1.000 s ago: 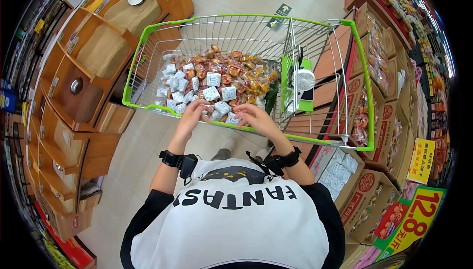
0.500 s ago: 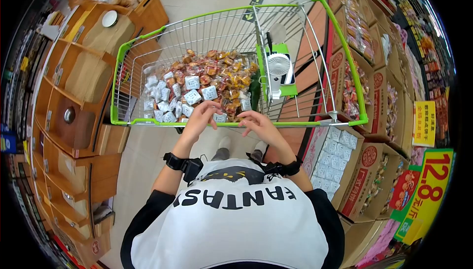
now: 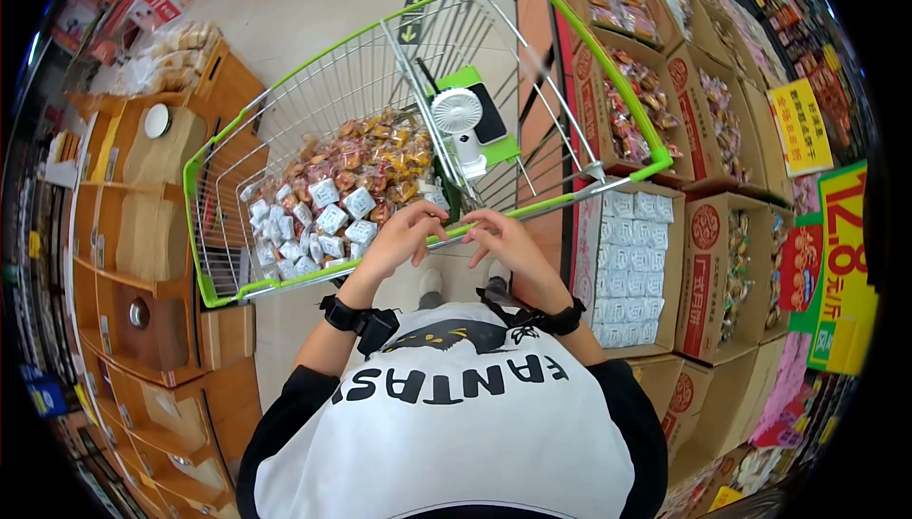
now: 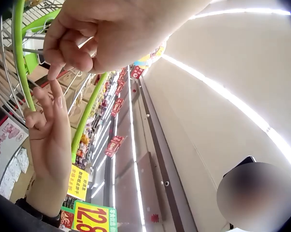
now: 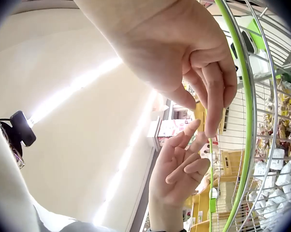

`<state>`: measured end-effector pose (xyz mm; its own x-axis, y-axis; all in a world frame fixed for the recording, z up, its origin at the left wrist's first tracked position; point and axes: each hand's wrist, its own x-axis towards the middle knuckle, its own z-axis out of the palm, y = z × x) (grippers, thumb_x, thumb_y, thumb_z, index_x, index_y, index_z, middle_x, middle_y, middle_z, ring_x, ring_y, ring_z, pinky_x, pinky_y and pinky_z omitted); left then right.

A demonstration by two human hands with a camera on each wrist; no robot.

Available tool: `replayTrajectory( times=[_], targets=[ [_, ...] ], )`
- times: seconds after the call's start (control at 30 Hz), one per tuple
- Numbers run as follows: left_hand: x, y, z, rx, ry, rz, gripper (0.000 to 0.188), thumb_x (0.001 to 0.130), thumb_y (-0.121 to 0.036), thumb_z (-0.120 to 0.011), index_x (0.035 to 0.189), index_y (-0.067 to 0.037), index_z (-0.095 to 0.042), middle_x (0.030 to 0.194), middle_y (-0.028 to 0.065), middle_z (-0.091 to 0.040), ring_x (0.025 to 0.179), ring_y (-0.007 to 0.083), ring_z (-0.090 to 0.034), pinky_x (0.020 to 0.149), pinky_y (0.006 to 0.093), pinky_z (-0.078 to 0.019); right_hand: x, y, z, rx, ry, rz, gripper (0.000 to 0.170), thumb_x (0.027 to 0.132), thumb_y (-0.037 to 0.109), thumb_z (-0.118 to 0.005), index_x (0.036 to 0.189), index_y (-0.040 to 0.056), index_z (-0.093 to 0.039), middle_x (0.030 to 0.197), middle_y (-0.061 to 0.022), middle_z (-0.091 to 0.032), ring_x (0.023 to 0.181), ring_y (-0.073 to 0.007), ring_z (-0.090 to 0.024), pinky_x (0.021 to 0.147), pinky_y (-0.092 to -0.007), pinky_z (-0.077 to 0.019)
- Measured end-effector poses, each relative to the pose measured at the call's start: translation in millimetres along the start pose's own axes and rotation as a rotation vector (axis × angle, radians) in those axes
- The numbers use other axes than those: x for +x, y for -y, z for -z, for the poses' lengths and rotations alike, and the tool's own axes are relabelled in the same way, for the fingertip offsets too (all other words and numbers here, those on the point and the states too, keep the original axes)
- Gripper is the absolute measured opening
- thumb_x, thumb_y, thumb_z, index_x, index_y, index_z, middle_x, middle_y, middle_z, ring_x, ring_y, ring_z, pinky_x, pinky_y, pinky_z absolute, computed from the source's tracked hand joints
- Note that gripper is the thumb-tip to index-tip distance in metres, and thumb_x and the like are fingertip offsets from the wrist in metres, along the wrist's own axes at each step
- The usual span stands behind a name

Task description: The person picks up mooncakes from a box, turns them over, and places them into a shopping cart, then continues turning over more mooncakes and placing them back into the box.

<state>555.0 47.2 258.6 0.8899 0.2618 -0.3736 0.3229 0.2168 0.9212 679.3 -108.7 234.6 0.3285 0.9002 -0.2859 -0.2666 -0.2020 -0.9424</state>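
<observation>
Over the near green rim of a wire shopping cart (image 3: 285,283) hover both bare hands, loosely bent and holding nothing. The left hand (image 3: 401,242) overlaps the rim beside the white wrapped packets (image 3: 332,220). To its right, the right hand (image 3: 508,245) is at the same rim, its fingertips pointing toward the left hand. Golden-brown wrapped snacks (image 3: 375,150) lie heaped behind the white packets. On the cart's green fold-out panel (image 3: 499,153) stand a small white fan (image 3: 459,113) and a dark flat device (image 3: 490,113). The left wrist view also shows the right hand (image 4: 49,137) apart from the rim.
Wooden display bins (image 3: 142,263) line the left side, with a white bowl (image 3: 158,121) on one. Cardboard cartons (image 3: 708,282) of wrapped snacks stand at the right, including a carton of white packets (image 3: 629,267). A floor arrow marker (image 3: 411,20) lies beyond the cart.
In the head view the cart has turned counterclockwise, its fan end swinging up and left. The right-hand cartons have shifted left and up. The hands stay near the rim, away from the packets.
</observation>
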Motion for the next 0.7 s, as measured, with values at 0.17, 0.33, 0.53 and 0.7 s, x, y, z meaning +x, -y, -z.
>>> replayTrajectory(
  times=[0.17, 0.33, 0.53, 0.7],
  targets=[
    [20.0, -12.0, -21.3, 0.005, 0.133, 0.011, 0.022, 0.081, -0.009, -0.039, 0.098, 0.0, -0.048, 0.073, 0.0077, -0.058, 0.034, 0.0064, -0.036, 0.04, 0.0201, -0.036, -15.2, -6.4, 21.4, 0.062, -0.106, 0.036, 0.025, 0.082, 0.008, -0.046, 0.105, -0.0015, -0.047, 0.084, -0.0132, -0.055, 0.063, -0.0175, -0.059, 0.056, -0.0244, -0.0494],
    [37.4, -26.1, -49.9, -0.032, 0.246, 0.017, 0.02, 0.082, -0.007, -0.038, 0.096, 0.002, -0.049, 0.071, 0.0088, -0.059, 0.033, 0.0057, -0.037, 0.039, 0.0185, -0.0343, -38.0, -3.5, 45.3, 0.068, -0.202, 0.076, 0.025, 0.082, 0.008, -0.045, 0.105, -0.0023, -0.047, 0.085, -0.013, -0.055, 0.066, -0.0171, -0.059, 0.057, -0.0248, -0.05],
    [58.4, -33.4, -78.7, 0.08, 0.344, -0.006, 0.02, 0.081, -0.01, -0.042, 0.096, 0.0, -0.05, 0.073, 0.0078, -0.058, 0.037, 0.0059, -0.039, 0.043, 0.0187, -0.035, -72.4, 1.1, 82.6, 0.135, -0.302, 0.095, 0.025, 0.084, 0.011, -0.045, 0.105, -0.0023, -0.047, 0.089, -0.0129, -0.054, 0.064, -0.0162, -0.058, 0.06, -0.0236, -0.0465],
    [71.0, -42.8, -100.2, 0.101, 0.404, -0.032, 0.021, 0.082, -0.01, -0.04, 0.097, 0.0, -0.05, 0.073, 0.0077, -0.058, 0.038, 0.0041, -0.035, 0.048, 0.0174, -0.0355, -112.7, 10.4, 115.2, 0.194, -0.524, 0.133, 0.027, 0.083, 0.015, -0.048, 0.105, 0.0005, -0.049, 0.087, -0.0104, -0.057, 0.064, -0.0164, -0.059, 0.062, -0.0248, -0.0459]
  ],
)
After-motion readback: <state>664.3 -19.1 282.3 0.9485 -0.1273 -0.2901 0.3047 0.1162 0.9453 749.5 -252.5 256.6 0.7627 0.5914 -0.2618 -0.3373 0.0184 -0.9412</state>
